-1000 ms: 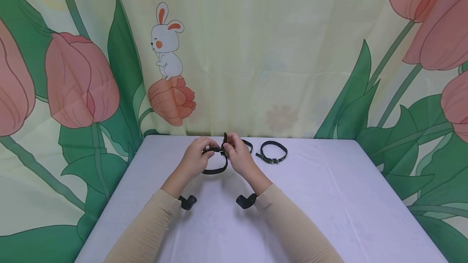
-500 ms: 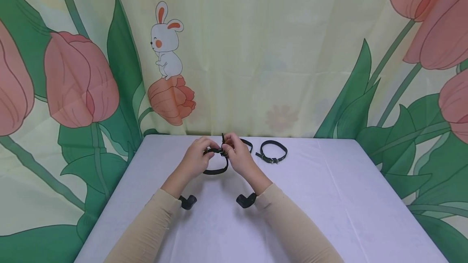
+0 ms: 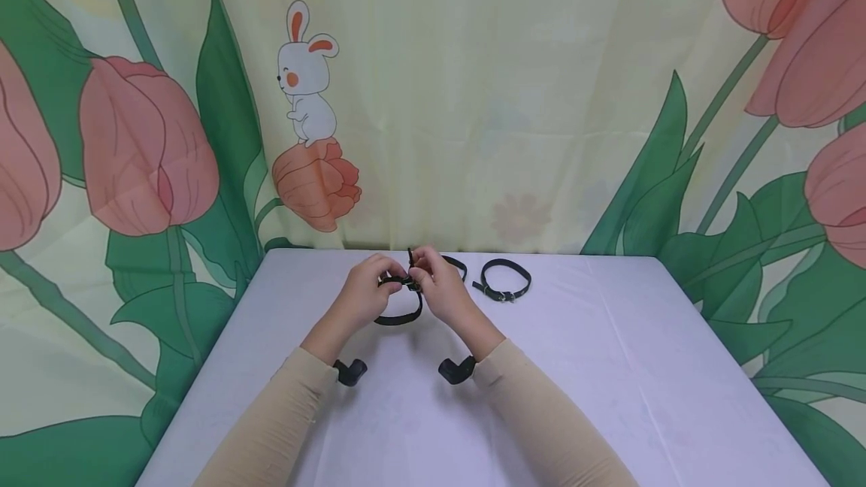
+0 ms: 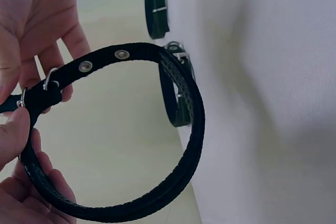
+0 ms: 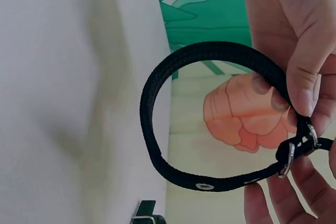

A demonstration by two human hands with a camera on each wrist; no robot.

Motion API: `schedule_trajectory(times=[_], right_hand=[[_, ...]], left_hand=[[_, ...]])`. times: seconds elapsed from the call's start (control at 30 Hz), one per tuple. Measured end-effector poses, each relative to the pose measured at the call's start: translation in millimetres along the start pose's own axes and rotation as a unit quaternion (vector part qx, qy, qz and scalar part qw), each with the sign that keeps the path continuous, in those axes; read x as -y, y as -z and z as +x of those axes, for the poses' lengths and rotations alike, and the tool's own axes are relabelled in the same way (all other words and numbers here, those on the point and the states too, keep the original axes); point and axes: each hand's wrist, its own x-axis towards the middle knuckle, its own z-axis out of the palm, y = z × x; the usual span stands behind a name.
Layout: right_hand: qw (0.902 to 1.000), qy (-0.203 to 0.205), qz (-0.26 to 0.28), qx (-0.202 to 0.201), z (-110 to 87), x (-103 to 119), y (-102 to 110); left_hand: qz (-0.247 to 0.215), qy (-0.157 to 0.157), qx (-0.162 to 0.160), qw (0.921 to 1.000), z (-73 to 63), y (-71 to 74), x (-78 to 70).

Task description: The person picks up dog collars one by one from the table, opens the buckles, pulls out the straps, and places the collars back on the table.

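A black buckled collar [image 3: 399, 319] is held above the table between both hands, its strap bent into a loop. My left hand [image 3: 361, 293] pinches the strap on the left of the buckle. On the other side, my right hand [image 3: 441, 284] pinches the strap's free end, which points up by the fingertips. Metal eyelets show along the strap [image 4: 142, 51] in the left wrist view. The right wrist view shows the metal buckle [image 5: 287, 158] and a ring close by, with fingers of both hands around them. Fingers hide part of the buckle.
A second black collar [image 3: 501, 296], looped and buckled, lies on the white-covered table [image 3: 575, 382] to the right. Another collar [image 3: 463, 269] lies partly hidden behind my right hand. A curtain [image 3: 446, 96] printed with tulips and a rabbit hangs behind the table.
The strap's upright free end has shifted slightly left and lower between the hands. Both hands keep their grip and have barely moved.
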Motion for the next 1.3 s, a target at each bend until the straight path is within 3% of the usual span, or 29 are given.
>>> schedule_trajectory(times=[0.33,0.67,1.07,1.3], right_hand=[[0.9998,-0.004,0.017,-0.011,-3.1,3.3,-0.7],[0.9984,-0.013,0.054,-0.009,-3.6,4.7,1.8],[0.9993,-0.008,0.033,-0.011,-3.1,2.9,2.1],[0.9981,-0.015,0.058,-0.014,-2.2,2.1,2.0]], left_hand=[[-0.006,0.027,0.022,0.9994,0.8,2.2,-5.4],[0.004,0.033,0.039,0.9987,1.4,4.9,-8.3],[-0.007,0.056,0.076,0.9955,5.9,4.2,-7.5],[-0.012,0.069,0.086,0.9938,6.1,7.3,-11.7]])
